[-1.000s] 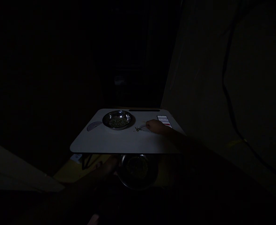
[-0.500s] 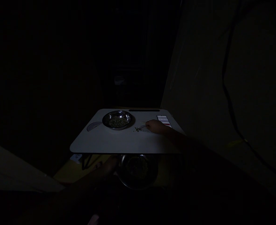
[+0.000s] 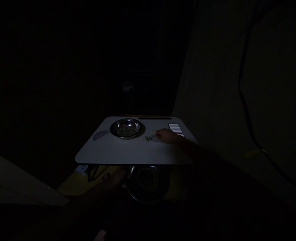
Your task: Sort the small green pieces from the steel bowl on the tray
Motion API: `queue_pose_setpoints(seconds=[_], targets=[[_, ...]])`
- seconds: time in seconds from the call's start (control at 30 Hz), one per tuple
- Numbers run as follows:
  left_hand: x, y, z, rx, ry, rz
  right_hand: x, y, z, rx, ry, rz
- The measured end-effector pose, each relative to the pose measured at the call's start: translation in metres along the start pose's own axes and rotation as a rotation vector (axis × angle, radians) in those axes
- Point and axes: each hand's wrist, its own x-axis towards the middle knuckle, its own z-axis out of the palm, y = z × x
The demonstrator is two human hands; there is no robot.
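Observation:
The room is very dark. My right hand rests low over the white folding table, fingers pinched together. A few small green bits lie just left of its fingertips, beside a faint pale shape on the tabletop. Whatever is in the pinch is too dim to make out. To the left on the table stands a shiny metal bowl holding small greenish pieces. Below the table's front edge, my left hand is at the left rim of a second, larger metal bowl with greenish contents. Shadow hides its fingers.
A phone with a lit screen lies at the table's right side. A protractor-shaped marking is at the left, and a dark slot runs along the back. A cable hangs on the right wall.
Almost nothing differs. My right hand has shifted very slightly left at the green bits; my left hand and both bowls stay where they were.

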Motion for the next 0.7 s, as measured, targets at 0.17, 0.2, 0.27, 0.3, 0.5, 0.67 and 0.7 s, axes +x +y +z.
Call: queue_pose_setpoints(seconds=[0.17,0.2,0.27,0.3,0.5,0.67,0.7], targets=[[0.0005,-0.0036,-0.0011,0.001,0.008,0.044,0.0017,0.0018,0.0029,-0.019,0.020,-0.009],[0.0004,-0.0037,-0.0012,0.003,0.014,0.053,0.0021,0.0020,0.0033,-0.022,0.019,-0.008],[-0.0001,-0.0029,-0.0014,0.005,0.017,0.058,0.0027,0.0022,0.0036,-0.028,0.019,-0.010],[-0.0005,-0.0020,-0.0014,0.004,0.012,0.057,0.0027,0.0019,0.0034,-0.030,0.019,-0.011],[-0.0004,-0.0006,-0.0009,0.003,-0.013,0.001,0.0009,-0.0020,0.0008,-0.045,0.020,-0.009],[-0.0021,0.0008,0.0010,-0.016,-0.006,0.018,0.0013,-0.0026,0.0011,-0.059,0.004,-0.019],[-0.0033,0.0021,0.0015,-0.007,-0.002,0.020,0.0017,-0.0021,0.0016,-0.059,0.010,-0.027]])
